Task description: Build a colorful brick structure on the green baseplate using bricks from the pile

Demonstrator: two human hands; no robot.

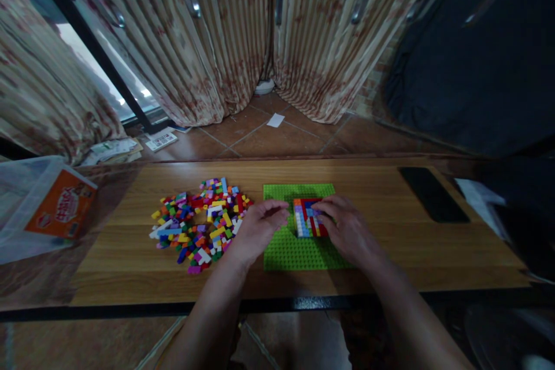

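A block built of toy bricks (303, 225), red, blue, white and other colours in rows, sits on a green studded baseplate (286, 254). From the right, my right hand (346, 224) reaches over this block, its bent fingers and thumb closed on the top and right side. Whether a loose brick is pinched under those fingertips is hidden. Just left of the block, over the baseplate's left edge, my left hand (262, 224) hovers with curved fingers and thumb apart, holding nothing I can see. Beside it spreads a pile of loose toy bricks (217, 234) in many colours.
A dark flat phone-like slab (433, 193) lies on the right of the wooden table (385, 185). At the far left stands a translucent plastic bin (26, 191) with an orange label. Patterned curtains (234, 40) hang beyond the table.
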